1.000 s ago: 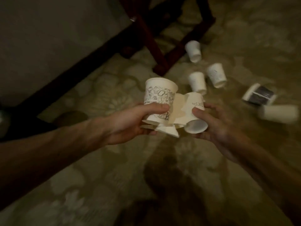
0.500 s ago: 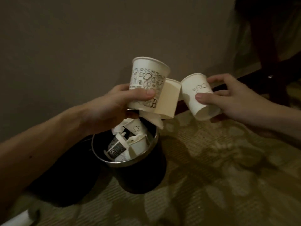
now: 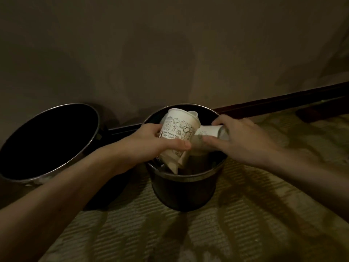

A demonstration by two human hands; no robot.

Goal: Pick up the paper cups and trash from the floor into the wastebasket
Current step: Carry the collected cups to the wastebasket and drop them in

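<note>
- Dim beige wall [image 3: 170, 53] and a dark wooden baseboard [image 3: 283, 103] close the scene at 12 o'clock. Ribbed, patterned olive carpet [image 3: 264, 214] fills the 6 o'clock half.
- Left hand [image 3: 151, 146] grips a tall white printed paper cup [image 3: 179, 133] covered in black doodles and lettering. The thumb lies across its near side and the fingers curl round the far side. Flattened cream paper scraps [image 3: 172, 164] seem to be pinched beneath it.
- Right hand [image 3: 243, 140] wraps a small paper cup [image 3: 209, 131], white with a faint print, lying on its side. The fingers arch over it and the thumb runs along below.
- Both cups touch each other within the mouth of the round black wastebasket [image 3: 185, 193] with a metal rim. They sit roughly level with that rim and are not yet let go.
- The printed paper cup tilts, wide end toward 12 o'clock. Its wall looks uncrushed, thin and light.
- At 9 o'clock of the wastebasket, a second dark metal-rimmed round container [image 3: 47, 144] leans tilted by the wall.
- Risk: the wastebasket's inside is mostly hidden. If it is well filled, cups released this high could ride on top and roll over the rim onto the carpet.
- Risk: the scraps may slip free and land outside at 6 o'clock if the left grip opens unevenly.
- Risk: pressing down to pack things could tip the light wastebasket.
</note>
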